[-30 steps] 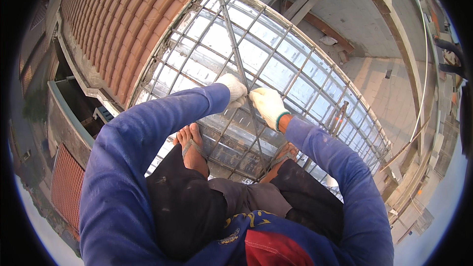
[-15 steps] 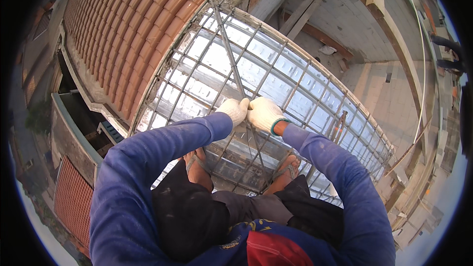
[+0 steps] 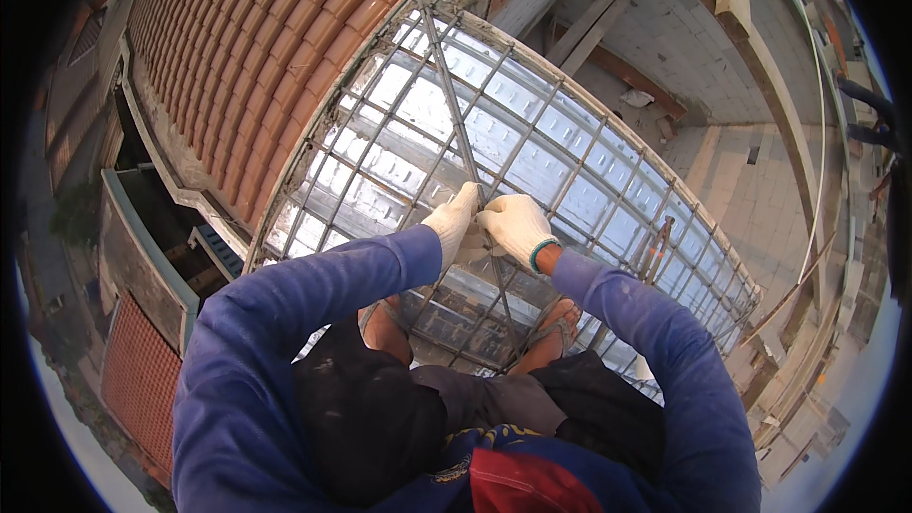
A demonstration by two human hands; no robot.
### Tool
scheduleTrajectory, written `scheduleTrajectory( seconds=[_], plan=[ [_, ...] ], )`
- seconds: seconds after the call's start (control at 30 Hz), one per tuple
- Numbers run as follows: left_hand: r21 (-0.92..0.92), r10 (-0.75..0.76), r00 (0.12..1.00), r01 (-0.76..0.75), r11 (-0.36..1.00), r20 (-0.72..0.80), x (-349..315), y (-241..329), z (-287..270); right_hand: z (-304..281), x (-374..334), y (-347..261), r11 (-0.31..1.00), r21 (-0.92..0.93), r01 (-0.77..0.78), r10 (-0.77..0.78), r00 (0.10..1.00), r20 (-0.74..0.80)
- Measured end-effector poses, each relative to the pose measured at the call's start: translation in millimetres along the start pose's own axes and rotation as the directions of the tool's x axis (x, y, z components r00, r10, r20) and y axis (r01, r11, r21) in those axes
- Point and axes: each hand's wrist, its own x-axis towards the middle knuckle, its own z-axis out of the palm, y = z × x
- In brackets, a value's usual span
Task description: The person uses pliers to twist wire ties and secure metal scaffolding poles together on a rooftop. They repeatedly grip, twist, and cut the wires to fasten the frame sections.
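My left hand [image 3: 454, 215], in a white knit glove, is closed beside a long diagonal steel bar [image 3: 446, 82], fingers pressed together and pointing up. Just right of that bar, my right hand [image 3: 519, 231] is pinched, in a similar glove with a green cuff edge. The fingertips of both meet close to the bar where it crosses the rebar grid [image 3: 528, 134]. Whatever the fingers hold is too small or hidden to make out. Under the grid lies shiny ribbed metal decking [image 3: 399, 85]. My sandalled feet stand on the grid below my hands.
A tool with orange handles [image 3: 656, 249] lies on the grid to the right. Orange roof tiles [image 3: 275, 57] border the left side. Past the grid's right edge, an open drop shows a lower walled space with planks [image 3: 597, 24]. A curved timber beam [image 3: 774, 104] spans it.
My left hand has tipped more upright, and my hands have drawn slightly apart at the bar. The right hand has shifted a little right and down. The view has moved slightly.
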Motion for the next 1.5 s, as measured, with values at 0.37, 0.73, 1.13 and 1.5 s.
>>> scheduleTrajectory(
  seconds=[0.37,0.73,1.13,1.5],
  plan=[
    [-0.330,-0.158,0.910,0.294,0.897,0.383,9,-11,-25,-20,20,-25,0.989,-0.141,-0.047,0.075,0.977,0.200],
    [0.360,-0.003,0.994,-0.037,0.932,0.112,-41,28,-6,-30,16,-10,0.968,-0.249,0.022,0.014,0.990,0.142],
    [0.437,0.053,0.999,-0.042,0.898,-0.012,-37,52,-6,5,18,6,0.538,-0.780,0.320,-0.436,0.897,0.067],
    [0.303,0.151,0.988,-0.149,0.941,0.017,24,27,-13,9,31,14,0.795,-0.560,0.232,-0.265,0.964,0.023]
  ],
)
